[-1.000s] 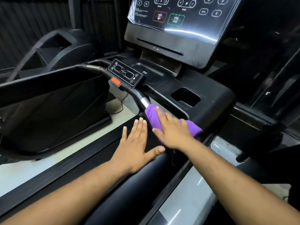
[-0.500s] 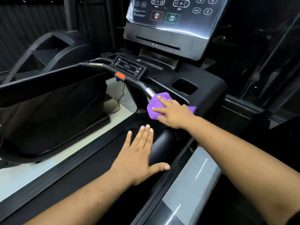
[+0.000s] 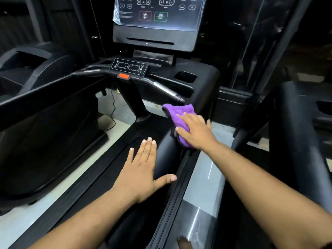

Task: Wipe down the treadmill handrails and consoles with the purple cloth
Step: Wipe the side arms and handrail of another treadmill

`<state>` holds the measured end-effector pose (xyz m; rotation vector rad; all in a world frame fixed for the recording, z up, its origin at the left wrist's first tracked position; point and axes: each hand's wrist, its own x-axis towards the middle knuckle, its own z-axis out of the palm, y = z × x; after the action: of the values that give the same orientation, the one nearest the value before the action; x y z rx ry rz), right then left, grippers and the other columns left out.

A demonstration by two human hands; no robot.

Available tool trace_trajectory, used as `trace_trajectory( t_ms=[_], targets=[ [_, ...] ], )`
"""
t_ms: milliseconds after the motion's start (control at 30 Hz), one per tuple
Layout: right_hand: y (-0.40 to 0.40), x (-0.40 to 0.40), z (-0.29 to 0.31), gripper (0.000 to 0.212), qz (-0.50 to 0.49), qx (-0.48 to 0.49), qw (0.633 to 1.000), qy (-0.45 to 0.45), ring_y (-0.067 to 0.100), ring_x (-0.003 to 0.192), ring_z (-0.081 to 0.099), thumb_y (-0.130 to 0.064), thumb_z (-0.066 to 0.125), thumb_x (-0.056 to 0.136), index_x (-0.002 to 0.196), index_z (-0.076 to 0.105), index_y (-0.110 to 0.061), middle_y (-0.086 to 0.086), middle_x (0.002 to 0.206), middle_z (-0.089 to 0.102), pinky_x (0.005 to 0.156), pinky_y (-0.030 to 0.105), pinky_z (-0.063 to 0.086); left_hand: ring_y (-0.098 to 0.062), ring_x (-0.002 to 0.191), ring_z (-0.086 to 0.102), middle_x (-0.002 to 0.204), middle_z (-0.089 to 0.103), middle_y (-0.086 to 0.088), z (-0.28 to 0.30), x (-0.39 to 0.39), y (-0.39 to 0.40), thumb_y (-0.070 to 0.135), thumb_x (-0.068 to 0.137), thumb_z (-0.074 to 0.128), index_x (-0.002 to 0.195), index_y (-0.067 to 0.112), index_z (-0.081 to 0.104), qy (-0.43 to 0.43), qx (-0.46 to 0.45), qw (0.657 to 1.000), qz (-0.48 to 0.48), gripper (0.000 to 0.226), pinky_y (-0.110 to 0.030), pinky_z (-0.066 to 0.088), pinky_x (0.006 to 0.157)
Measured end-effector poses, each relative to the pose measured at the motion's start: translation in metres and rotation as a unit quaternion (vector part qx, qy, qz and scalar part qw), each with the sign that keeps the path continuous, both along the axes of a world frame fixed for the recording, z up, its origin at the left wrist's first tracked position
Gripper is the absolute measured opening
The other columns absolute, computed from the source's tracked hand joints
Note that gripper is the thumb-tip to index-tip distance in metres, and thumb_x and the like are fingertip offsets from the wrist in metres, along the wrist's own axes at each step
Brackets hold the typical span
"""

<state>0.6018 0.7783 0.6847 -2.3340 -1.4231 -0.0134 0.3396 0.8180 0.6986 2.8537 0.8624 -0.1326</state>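
Note:
The purple cloth [image 3: 177,118] lies draped over the top of the black right side rail [image 3: 164,159], just below the tip of the silver grip bar [image 3: 165,89]. My right hand [image 3: 196,132] presses flat on the cloth with the fingers spread. Nearer to me, my left hand [image 3: 142,170] rests flat on the same rail, fingers straight and thumb out. Above stands the console screen [image 3: 159,17], still under plastic film. The small control panel [image 3: 129,66] and a red stop key [image 3: 123,76] sit on the crossbar.
A cup recess [image 3: 185,76] lies right of the crossbar. Neighbouring machines stand close at the left [image 3: 45,123] and right [image 3: 294,132]. A black cable [image 3: 112,115] trails on the floor under the console. A bare foot [image 3: 183,242] shows at the bottom edge.
My right hand has slid the cloth off the silver grip bar and back toward me onto the black side rail. My left hand stays flat on the rail.

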Motion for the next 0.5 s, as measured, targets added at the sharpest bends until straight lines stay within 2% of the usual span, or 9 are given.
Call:
trace_trajectory(
  t_ms=[67,133,167,233,367,433,500],
  targets=[
    [0.016,-0.004,0.002,0.06,-0.046,-0.017,0.998,0.039,0.025,0.155,0.015,-0.053,0.046,0.101,0.156,0.034,-0.031,-0.004,0.168,0.021,0.114,0.076,0.016,-0.013,0.15,-0.035,0.163,-0.036,0.001,-0.001,-0.02,-0.007,0.098,0.065,-0.004,0.153,0.018,-0.032,-0.002,-0.001,1.0,-0.005,0.123,-0.043,-0.013,0.127],
    [0.024,-0.027,-0.003,0.057,-0.085,0.031,0.987,0.131,0.025,0.158,0.002,-0.041,0.047,0.104,0.157,0.034,-0.026,-0.005,0.171,0.013,0.117,0.073,0.014,-0.013,0.151,-0.034,0.164,-0.034,0.0,-0.003,-0.035,-0.013,0.098,0.066,-0.003,0.152,0.018,-0.032,-0.012,-0.009,1.0,-0.001,0.121,-0.043,-0.012,0.127],
    [0.023,-0.042,-0.007,0.055,-0.09,0.058,0.982,0.155,0.025,0.158,0.001,-0.037,0.048,0.104,0.157,0.036,-0.026,-0.005,0.171,0.013,0.119,0.07,0.014,-0.013,0.151,-0.033,0.165,-0.034,0.001,-0.003,-0.041,-0.015,0.098,0.066,-0.003,0.154,0.017,-0.031,-0.021,-0.015,1.0,0.003,0.122,-0.042,-0.013,0.126],
    [0.005,-0.076,-0.017,0.056,-0.053,0.088,0.982,0.16,0.022,0.159,0.004,-0.035,0.049,0.102,0.156,0.039,-0.025,-0.007,0.17,0.02,0.121,0.065,0.016,-0.012,0.15,-0.034,0.165,-0.033,0.001,-0.004,-0.048,-0.018,0.1,0.064,-0.005,0.157,0.016,-0.028,-0.034,-0.025,0.999,0.006,0.127,-0.042,-0.014,0.126],
    [-0.035,-0.107,-0.034,0.07,0.062,0.097,0.987,0.111,0.018,0.157,0.012,-0.054,0.037,0.09,0.153,0.044,-0.025,-0.006,0.166,0.029,0.123,0.062,0.015,-0.011,0.151,-0.033,0.165,-0.033,0.002,-0.007,-0.046,-0.014,0.103,0.058,-0.01,0.158,0.015,-0.026,-0.053,-0.037,0.998,0.005,0.135,-0.042,-0.014,0.125],
    [-0.02,-0.087,-0.028,0.071,0.028,0.092,0.991,0.098,0.017,0.157,0.01,-0.055,0.039,0.09,0.153,0.041,-0.025,-0.006,0.167,0.026,0.122,0.065,0.011,-0.01,0.15,-0.034,0.164,-0.034,0.003,-0.007,-0.044,-0.014,0.102,0.062,-0.003,0.158,0.016,-0.027,-0.05,-0.04,0.998,0.003,0.131,-0.041,-0.014,0.126],
    [0.005,-0.066,-0.016,0.062,-0.038,0.091,0.986,0.134,0.016,0.158,0.004,-0.045,0.047,0.096,0.154,0.039,-0.026,-0.008,0.169,0.018,0.123,0.066,0.003,-0.009,0.149,-0.036,0.162,-0.037,0.005,-0.008,-0.042,-0.013,0.1,0.066,0.001,0.156,0.017,-0.029,-0.048,-0.035,0.998,0.007,0.126,-0.04,-0.016,0.125]
  ],
)
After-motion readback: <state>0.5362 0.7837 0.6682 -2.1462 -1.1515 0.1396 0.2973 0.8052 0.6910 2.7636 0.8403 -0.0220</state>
